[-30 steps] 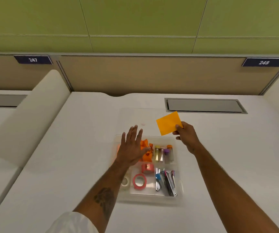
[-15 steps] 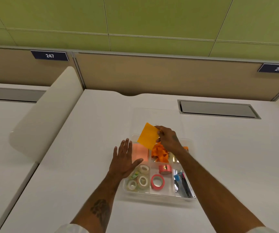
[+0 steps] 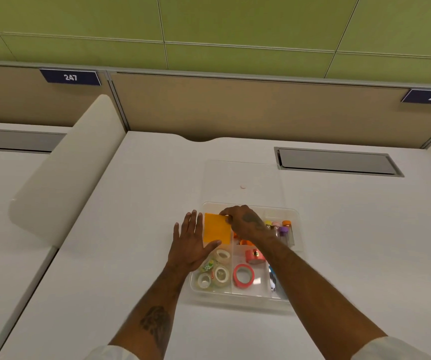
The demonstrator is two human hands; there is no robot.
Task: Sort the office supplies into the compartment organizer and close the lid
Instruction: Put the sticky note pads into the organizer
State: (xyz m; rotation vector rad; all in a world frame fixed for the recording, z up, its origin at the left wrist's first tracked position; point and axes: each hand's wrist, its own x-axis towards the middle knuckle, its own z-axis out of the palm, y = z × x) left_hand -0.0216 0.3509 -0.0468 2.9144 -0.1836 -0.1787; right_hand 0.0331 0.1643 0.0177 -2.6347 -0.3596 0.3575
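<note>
Our right hand (image 3: 245, 224) now has the orange notes (image 3: 217, 228) down in the 10 o'clock compartment of the organizer (image 3: 237, 294). Half a second ago it held them tilted in the air above that spot. Our left hand (image 3: 189, 245) stays at the organizer's left side.

Nearest us, the 7 o'clock compartment holds the pale tape rolls (image 3: 221, 274), and the red tape ring (image 3: 243, 276) sits at 6 o'clock. Further in, the left hand lies flat with its fingers spread on the tabletop (image 3: 131, 255) at 9 o'clock, thumb reaching over the rim toward the notes. The right hand pinches the far right corner of the notes between thumb and fingertips, and they lie nearly flat. Capped vials (image 3: 280, 227) stand at 2 o'clock. Beyond the organizer, at 12 o'clock, the clear lid (image 3: 243, 178) lies flat on the tabletop.

We judge the placing step nearly done. Next we need to release that corner and lift clear without dragging the notes out. Then we reach to 12 o'clock for the lid, if nothing else is left to sort.
</note>
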